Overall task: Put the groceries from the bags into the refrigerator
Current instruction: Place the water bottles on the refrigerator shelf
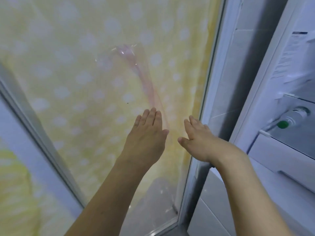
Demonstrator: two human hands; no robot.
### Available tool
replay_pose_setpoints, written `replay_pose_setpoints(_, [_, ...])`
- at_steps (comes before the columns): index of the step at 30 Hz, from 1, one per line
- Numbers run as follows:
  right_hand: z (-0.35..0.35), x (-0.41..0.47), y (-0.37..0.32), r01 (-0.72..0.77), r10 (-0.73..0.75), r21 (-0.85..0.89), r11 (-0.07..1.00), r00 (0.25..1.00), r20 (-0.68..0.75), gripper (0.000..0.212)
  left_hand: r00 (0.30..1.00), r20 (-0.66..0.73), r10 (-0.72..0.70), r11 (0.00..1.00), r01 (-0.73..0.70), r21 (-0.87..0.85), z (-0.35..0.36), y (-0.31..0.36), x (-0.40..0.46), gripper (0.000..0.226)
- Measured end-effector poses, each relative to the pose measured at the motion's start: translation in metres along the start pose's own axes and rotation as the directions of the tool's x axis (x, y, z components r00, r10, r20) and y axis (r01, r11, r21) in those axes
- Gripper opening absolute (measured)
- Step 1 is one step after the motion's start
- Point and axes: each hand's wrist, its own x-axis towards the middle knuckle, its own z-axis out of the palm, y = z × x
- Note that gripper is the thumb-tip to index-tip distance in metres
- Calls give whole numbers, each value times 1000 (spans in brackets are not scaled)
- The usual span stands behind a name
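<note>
While both hands are raised in front of the person, neither carries anything. The left hand [146, 132] has its fingers straight and together, released, held up before the yellow dotted curtain [71, 68] to the left of the refrigerator's door edge [219, 86]. The right hand [197, 135] is likewise released, fingers straight and slightly spread, its fingertips lying at or just beside that door edge; whether they actually touch it cannot be told from this view.

A thin, clear pinkish plastic bag [136, 65] shows, blurred, above the left hand and left of the door edge. It appears free of both hands, though blur prevents certainty about contact at the left fingertips.

To the right of the door edge, the refrigerator interior [289, 150] is open to view: white drawers, a paper label higher up, and a bottle with a green cap [283, 124] lying on a shelf. No other groceries and no full bags are visible in this frame.

Judgement: the step in hand looks like disposal of an emptied bag between loads, or a reach for the door. The next move calls for turning back to the bags, which lie out of view, and taking up a further item with either free hand.
</note>
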Motion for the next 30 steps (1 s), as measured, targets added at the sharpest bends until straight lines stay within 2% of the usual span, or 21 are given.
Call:
replay_pose_setpoints(7, [18,0,-71,209,-208,-29,978,977,40,68,980,-8,-199,979,199,38,-25,-54,-54,64])
replay_pose_setpoints(16, [41,-4,-154,467,-460,-53,883,882,101,68,898,-50,-436,889,439,131,-52,-103,-127,63])
replay_pose_setpoints(22, [56,-17,-207,619,-609,-44,784,782,137,67,812,-101,-575,788,583,197,-69,-131,-182,64])
replay_pose_setpoints(30, [90,-56,-291,814,-799,-13,580,573,182,67,628,-159,-762,605,777,174,-93,-164,-272,65])
